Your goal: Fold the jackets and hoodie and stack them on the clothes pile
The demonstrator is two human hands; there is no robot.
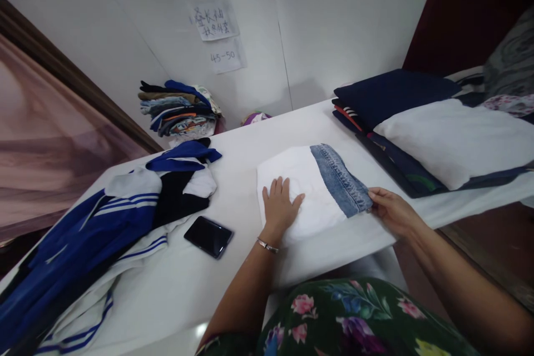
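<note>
A folded white garment [308, 189] with a blue denim band [340, 181] along its right side lies flat on the white table in front of me. My left hand [280, 206] rests on the white part, palm down with the fingers spread. At the lower right corner of the denim band, my right hand [387, 208] pinches the edge between thumb and fingers. A black phone [209, 236] lies on the table to the left of my left hand.
Blue, black and white clothes [125, 211] are heaped on the left of the table [242, 267]. Folded dark clothes [396, 94] with a white garment [454, 133] on top lie at the right. A clothes stack [179, 108] stands beyond the far edge, below paper signs [214, 19] on the wall.
</note>
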